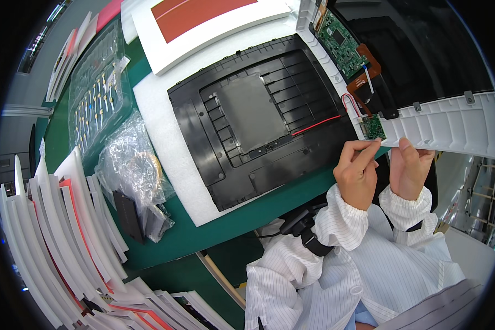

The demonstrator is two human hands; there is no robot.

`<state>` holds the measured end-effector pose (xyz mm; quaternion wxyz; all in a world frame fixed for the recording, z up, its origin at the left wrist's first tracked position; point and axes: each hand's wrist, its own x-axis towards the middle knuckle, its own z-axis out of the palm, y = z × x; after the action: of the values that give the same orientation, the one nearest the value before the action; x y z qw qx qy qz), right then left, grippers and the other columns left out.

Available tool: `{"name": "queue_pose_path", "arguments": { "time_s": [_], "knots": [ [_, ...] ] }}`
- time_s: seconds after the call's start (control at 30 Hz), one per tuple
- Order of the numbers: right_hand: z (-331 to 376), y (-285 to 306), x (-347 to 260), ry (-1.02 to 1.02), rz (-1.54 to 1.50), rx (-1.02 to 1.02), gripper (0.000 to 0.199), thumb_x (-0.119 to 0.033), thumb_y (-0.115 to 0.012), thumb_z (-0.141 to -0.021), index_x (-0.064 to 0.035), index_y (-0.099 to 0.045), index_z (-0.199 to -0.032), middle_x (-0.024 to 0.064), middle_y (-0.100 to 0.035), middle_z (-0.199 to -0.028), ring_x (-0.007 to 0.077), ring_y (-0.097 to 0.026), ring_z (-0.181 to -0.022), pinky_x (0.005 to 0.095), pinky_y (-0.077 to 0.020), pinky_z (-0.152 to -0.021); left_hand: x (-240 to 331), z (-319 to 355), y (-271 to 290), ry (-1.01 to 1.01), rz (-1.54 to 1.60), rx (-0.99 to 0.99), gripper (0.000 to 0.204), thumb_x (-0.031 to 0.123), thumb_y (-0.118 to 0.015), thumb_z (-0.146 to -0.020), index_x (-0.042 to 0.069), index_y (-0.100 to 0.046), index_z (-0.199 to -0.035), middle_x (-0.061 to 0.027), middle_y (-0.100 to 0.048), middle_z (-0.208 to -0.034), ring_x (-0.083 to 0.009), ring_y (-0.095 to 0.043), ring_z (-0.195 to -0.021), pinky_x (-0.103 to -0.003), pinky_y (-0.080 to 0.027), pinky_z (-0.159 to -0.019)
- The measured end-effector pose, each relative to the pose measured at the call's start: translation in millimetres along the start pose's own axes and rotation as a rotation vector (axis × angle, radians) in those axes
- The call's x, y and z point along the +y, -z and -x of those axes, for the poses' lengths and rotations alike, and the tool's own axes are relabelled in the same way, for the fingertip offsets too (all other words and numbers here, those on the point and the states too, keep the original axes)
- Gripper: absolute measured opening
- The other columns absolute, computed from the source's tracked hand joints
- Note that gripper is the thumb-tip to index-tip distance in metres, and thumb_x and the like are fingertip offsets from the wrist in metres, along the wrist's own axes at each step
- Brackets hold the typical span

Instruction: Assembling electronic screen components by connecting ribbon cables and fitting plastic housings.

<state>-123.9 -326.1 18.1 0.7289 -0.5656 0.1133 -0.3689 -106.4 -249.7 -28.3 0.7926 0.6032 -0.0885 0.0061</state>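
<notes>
A small green circuit board lies at the near corner of a white plastic frame, with red and black wires running up from it. The bent fingers of my left hand are closed at the board's near edge; what they pinch, if anything, is hidden. Close beside it, my right hand grips the frame's near rim, its thumb up and the other fingers partly hidden. A larger green circuit board with brown flat cables sits farther up the frame, beside a dark glossy panel.
Left of the frame, a black plastic back cover rests on white foam, a red strip across it. Farther left are a clear tray of small cables, a plastic bag, a black block and stacked white panels.
</notes>
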Motion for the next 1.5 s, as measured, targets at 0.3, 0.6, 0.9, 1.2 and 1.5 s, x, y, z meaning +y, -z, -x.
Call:
{"name": "queue_pose_path", "arguments": {
  "time_s": [0.3,0.6,0.9,1.2,1.5],
  "knots": [
    [-0.7,-4.1,-0.3,-0.006,-0.009,0.018,0.026,0.004,-0.065,-0.077,-0.0049,-0.059,-0.1,0.0023,-0.063,-0.093,0.0115,-0.059,-0.084,0.0303,-0.0426,-0.083,0.0,0.1,0.6,0.016,0.01,-0.006,0.025,-0.012,-0.056,-0.08,0.002,-0.069,-0.096,-0.0083,-0.059,-0.086,-0.0113,-0.058,-0.056,-0.022,-0.048,-0.048],
    [-1.3,1.9,5.7,0.017,-0.014,0.001,0.031,0.005,-0.065,-0.076,-0.0063,-0.056,-0.104,0.0021,-0.061,-0.1,0.0114,-0.057,-0.09,0.0295,-0.0404,-0.086,1.2,-0.6,0.4,0.019,0.015,0.0,0.022,-0.01,-0.056,-0.082,0.001,-0.069,-0.096,-0.0077,-0.059,-0.086,-0.0108,-0.058,-0.055,-0.021,-0.046,-0.046],
    [-2.1,4.4,6.9,0.007,0.002,0.002,0.027,0.006,-0.064,-0.077,-0.0045,-0.057,-0.1,0.0031,-0.061,-0.097,0.0114,-0.057,-0.088,0.0287,-0.0412,-0.085,3.9,0.6,1.6,0.053,0.004,-0.007,0.019,-0.007,-0.058,-0.083,0.002,-0.069,-0.096,-0.0063,-0.059,-0.086,-0.0093,-0.057,-0.055,-0.02,-0.045,-0.045],
    [-2.0,2.2,6.2,0.017,-0.017,-0.021,0.023,0.006,-0.062,-0.078,-0.0027,-0.057,-0.099,0.003,-0.062,-0.094,0.0107,-0.058,-0.085,0.0275,-0.0428,-0.082,3.1,2.1,0.3,0.054,0.003,-0.009,0.02,-0.007,-0.058,-0.083,0.003,-0.069,-0.097,-0.006,-0.06,-0.086,-0.0091,-0.057,-0.055,-0.02,-0.045,-0.045],
    [-4.6,1.2,7.4,0.021,-0.031,-0.068,0.023,0.005,-0.063,-0.078,-0.0031,-0.058,-0.1,0.0019,-0.062,-0.094,0.0098,-0.057,-0.085,0.0267,-0.0427,-0.081,1.6,1.4,0.6,0.044,0.021,-0.007,0.018,-0.005,-0.059,-0.083,0.002,-0.069,-0.096,-0.0063,-0.059,-0.086,-0.0091,-0.057,-0.055,-0.02,-0.046,-0.045]
  ]
}}
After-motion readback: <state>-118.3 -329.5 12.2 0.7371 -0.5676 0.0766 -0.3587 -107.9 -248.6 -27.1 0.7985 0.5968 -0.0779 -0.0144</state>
